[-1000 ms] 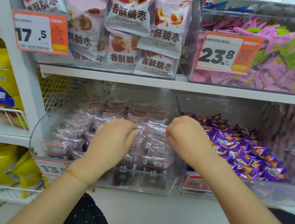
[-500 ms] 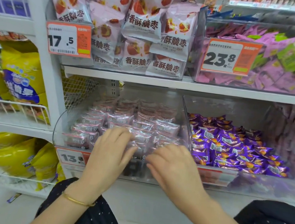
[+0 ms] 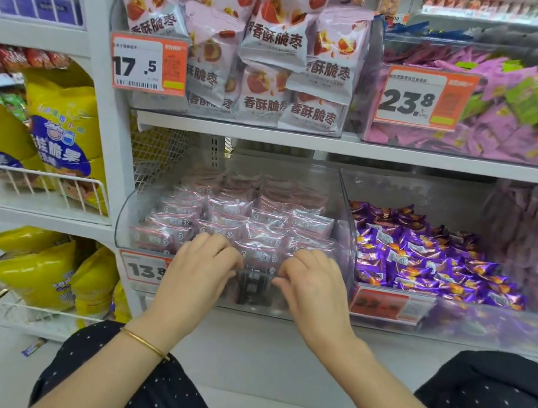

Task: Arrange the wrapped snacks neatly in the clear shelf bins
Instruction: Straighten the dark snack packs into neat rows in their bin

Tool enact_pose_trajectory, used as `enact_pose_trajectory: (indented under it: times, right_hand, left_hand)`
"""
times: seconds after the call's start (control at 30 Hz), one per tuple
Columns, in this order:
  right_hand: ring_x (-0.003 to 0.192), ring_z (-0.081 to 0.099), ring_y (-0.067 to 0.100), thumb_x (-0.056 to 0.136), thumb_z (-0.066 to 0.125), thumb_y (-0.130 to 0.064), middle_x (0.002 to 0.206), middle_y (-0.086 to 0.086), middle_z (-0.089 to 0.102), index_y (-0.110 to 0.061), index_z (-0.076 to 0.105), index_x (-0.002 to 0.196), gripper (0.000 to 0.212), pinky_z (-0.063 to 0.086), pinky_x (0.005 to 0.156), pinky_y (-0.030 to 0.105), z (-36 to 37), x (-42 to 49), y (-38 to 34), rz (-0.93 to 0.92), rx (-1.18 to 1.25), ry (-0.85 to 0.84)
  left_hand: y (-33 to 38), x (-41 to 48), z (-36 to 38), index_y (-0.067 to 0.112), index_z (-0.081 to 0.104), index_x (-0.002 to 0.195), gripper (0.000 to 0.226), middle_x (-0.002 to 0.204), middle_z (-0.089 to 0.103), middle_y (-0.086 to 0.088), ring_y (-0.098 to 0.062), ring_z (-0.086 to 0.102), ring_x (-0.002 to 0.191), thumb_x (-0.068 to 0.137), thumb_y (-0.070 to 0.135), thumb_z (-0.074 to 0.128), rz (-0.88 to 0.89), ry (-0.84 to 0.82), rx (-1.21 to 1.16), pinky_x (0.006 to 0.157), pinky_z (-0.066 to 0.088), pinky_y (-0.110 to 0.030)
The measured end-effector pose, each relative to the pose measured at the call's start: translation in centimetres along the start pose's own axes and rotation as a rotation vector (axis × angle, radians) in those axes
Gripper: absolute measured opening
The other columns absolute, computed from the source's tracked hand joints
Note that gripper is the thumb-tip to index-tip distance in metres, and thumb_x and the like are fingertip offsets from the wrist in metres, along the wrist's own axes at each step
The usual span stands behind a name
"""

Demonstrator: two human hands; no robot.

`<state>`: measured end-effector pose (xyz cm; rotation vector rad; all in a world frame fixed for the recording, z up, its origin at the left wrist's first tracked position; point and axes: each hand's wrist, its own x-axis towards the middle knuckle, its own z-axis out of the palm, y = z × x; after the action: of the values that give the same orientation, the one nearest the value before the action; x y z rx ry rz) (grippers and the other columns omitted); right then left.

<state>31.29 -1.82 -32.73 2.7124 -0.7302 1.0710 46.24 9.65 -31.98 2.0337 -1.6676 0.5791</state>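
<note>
Rows of small pink wrapped snacks [image 3: 258, 223] lie lined up in a clear shelf bin [image 3: 125, 218] on the lower shelf. My left hand [image 3: 199, 270] and my right hand [image 3: 314, 286] are side by side at the bin's front edge. Both have their fingers curled down onto the front row. Between their fingertips sits one pink packet [image 3: 258, 257], which the two hands hold by its ends. The fingertips themselves are hidden behind the knuckles.
A second clear bin [image 3: 345, 193] to the right holds loose purple wrapped candies [image 3: 426, 257]. The shelf above carries pink date bags [image 3: 276, 42] and a bin of purple and green packets [image 3: 503, 98]. Yellow snack bags [image 3: 60, 126] fill wire baskets on the left.
Both hands have drawn back from the middle of the bin to its front row and come closer together. The view has pulled back and shifted left.
</note>
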Motion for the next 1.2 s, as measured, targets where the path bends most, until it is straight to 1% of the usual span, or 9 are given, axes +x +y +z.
enact_pose_trajectory:
  times: [0.1, 0.17, 0.23, 0.37, 0.57, 0.67, 0.87, 1.03, 1.2]
  right_hand:
    - [0.072, 0.052, 0.023, 0.064, 0.081, -0.018, 0.071, -0.001, 0.056, -0.015, 0.058, 0.066, 0.023, 0.025, 0.063, 0.028, 0.6, -0.1, 0.1, 0.034, 0.124, 0.041]
    - [0.076, 0.044, 0.018, 0.069, 0.070, -0.021, 0.073, -0.002, 0.055, -0.016, 0.058, 0.068, 0.014, 0.025, 0.063, 0.029, 0.7, 0.1, 0.1, 0.047, 0.168, 0.064]
    - [0.077, 0.043, 0.017, 0.070, 0.066, -0.023, 0.073, -0.003, 0.055, -0.016, 0.058, 0.068, 0.010, 0.026, 0.064, 0.029, 0.6, 0.7, 0.1, 0.061, 0.195, 0.077]
    - [0.074, 0.050, 0.021, 0.071, 0.067, -0.022, 0.072, -0.004, 0.054, -0.017, 0.058, 0.068, 0.011, 0.027, 0.066, 0.029, 0.7, 1.8, 0.8, 0.066, 0.216, 0.054]
    - [0.076, 0.043, 0.015, 0.070, 0.066, -0.024, 0.071, -0.005, 0.054, -0.017, 0.058, 0.066, 0.012, 0.030, 0.068, 0.028, 1.5, 3.6, 2.2, 0.122, 0.239, 0.069]
    - [0.074, 0.049, 0.020, 0.070, 0.071, -0.020, 0.071, -0.004, 0.054, -0.016, 0.059, 0.067, 0.013, 0.034, 0.068, 0.031, 1.8, 4.7, 2.4, 0.119, 0.240, 0.046]
    - [0.074, 0.049, 0.019, 0.070, 0.078, -0.016, 0.071, -0.007, 0.051, -0.018, 0.057, 0.066, 0.022, 0.034, 0.066, 0.030, 3.2, 4.6, 2.7, 0.135, 0.209, -0.020]
    - [0.071, 0.050, 0.020, 0.071, 0.067, -0.024, 0.070, -0.007, 0.051, -0.018, 0.058, 0.066, 0.012, 0.036, 0.063, 0.031, 3.6, 3.6, 2.7, 0.116, 0.205, -0.010]
    - [0.069, 0.050, 0.022, 0.071, 0.066, -0.026, 0.070, -0.005, 0.053, -0.018, 0.059, 0.066, 0.012, 0.037, 0.062, 0.031, 3.4, 2.9, 2.7, 0.110, 0.214, -0.002]
  left_hand:
    - [0.1, 0.0, 0.2, 0.014, 0.063, 0.080, 0.022, 0.082, 0.055, 0.000, -0.023, 0.049, 0.075, 0.068, 0.003, 0.077, 0.002, 0.051, -0.011, 0.061, 0.040, -0.033]
    - [0.0, 0.0, 0.1, 0.014, 0.064, 0.081, 0.020, 0.082, 0.054, 0.000, -0.022, 0.047, 0.075, 0.070, 0.003, 0.076, -0.013, 0.084, -0.016, 0.061, 0.037, -0.031]
    - [-0.1, 0.3, 0.0, 0.013, 0.064, 0.082, 0.018, 0.082, 0.054, 0.000, -0.021, 0.046, 0.076, 0.072, 0.003, 0.075, -0.028, 0.115, -0.031, 0.062, 0.034, -0.030]
    - [-0.2, 1.4, 0.2, 0.013, 0.065, 0.082, 0.017, 0.080, 0.055, 0.000, -0.020, 0.047, 0.075, 0.072, 0.002, 0.075, -0.036, 0.147, -0.063, 0.061, 0.036, -0.030]
    - [-0.4, 3.7, 1.1, 0.014, 0.065, 0.080, 0.017, 0.080, 0.056, 0.001, -0.021, 0.050, 0.075, 0.071, 0.003, 0.075, -0.070, 0.153, -0.082, 0.062, 0.038, -0.030]
    - [-0.9, 4.9, 1.6, 0.013, 0.066, 0.080, 0.016, 0.080, 0.058, 0.000, -0.021, 0.051, 0.075, 0.071, 0.003, 0.075, -0.085, 0.157, -0.097, 0.061, 0.040, -0.031]
    - [-1.7, 5.2, 2.9, 0.013, 0.065, 0.079, 0.018, 0.080, 0.058, -0.001, -0.021, 0.052, 0.074, 0.070, 0.001, 0.075, -0.093, 0.093, -0.118, 0.057, 0.046, -0.035]
    - [-1.8, 4.7, 3.3, 0.013, 0.065, 0.077, 0.017, 0.078, 0.058, -0.002, -0.024, 0.054, 0.071, 0.070, 0.001, 0.075, -0.052, 0.077, -0.102, 0.057, 0.048, -0.039]
    - [-1.6, 4.1, 3.3, 0.016, 0.064, 0.078, 0.019, 0.078, 0.057, 0.000, -0.023, 0.053, 0.071, 0.069, 0.003, 0.076, -0.034, 0.027, -0.083, 0.056, 0.044, -0.035]
